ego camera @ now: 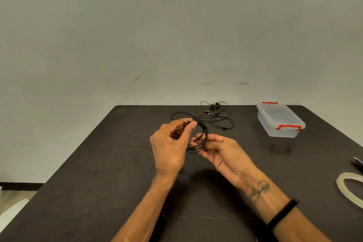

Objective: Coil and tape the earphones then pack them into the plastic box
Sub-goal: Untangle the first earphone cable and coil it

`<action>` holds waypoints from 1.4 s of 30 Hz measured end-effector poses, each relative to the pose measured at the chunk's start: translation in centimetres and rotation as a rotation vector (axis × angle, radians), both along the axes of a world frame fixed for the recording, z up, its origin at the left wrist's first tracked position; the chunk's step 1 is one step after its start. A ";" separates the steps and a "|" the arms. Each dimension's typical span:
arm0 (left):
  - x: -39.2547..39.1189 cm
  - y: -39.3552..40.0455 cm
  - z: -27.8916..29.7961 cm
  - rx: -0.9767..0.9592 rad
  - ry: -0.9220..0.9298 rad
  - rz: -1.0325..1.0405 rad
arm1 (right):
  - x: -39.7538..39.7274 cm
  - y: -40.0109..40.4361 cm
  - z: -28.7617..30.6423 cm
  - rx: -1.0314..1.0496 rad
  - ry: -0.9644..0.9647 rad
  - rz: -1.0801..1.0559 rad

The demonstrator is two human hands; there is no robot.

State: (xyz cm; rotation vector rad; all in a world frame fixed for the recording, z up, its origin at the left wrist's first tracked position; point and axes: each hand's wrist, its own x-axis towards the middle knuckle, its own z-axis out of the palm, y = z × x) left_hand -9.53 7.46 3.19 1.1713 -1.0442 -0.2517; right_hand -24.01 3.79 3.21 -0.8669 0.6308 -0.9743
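The dark table [98,163] is taking up most of what I am seeing, running back to a plain wall. Well off to the right the box [280,122] is sitting with its lid on and its red clips looking latched, so it is going to need opening before anything goes in. At the right edge a tape roll [347,188] is lying flat, partly out of view.

Above the middle of the table the person is holding a coil [202,139] of black cord between both hands. The left hand [170,147] is pinching the plug end between thumb and forefinger at the top of the coil. The right hand [224,151] is hooking its curled fingers through the loops and keeping them gathered. Behind them, near the far edge, a second earphone [214,116] is lying loose and tangled, not yet wound.

I judge that the coiling of this one is nearly finished and taping is coming next. To do it well, the plug tail should be tucked flat along the loops, and one hand should be keeping all the turns pinched together while the other is reaching for the tape. Letting go too early is likely to spring the loops apart.
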 end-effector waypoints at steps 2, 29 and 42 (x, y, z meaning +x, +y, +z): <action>0.1 0.1 -0.1 -0.006 -0.039 0.033 | -0.3 0.0 0.6 0.157 -0.172 0.089; -0.1 0.2 0.1 0.043 -0.142 -0.046 | -1.1 0.1 0.8 0.084 -0.058 0.074; 3.1 -0.5 0.4 0.240 0.269 -0.124 | -1.1 -0.2 0.3 -0.185 0.267 -0.011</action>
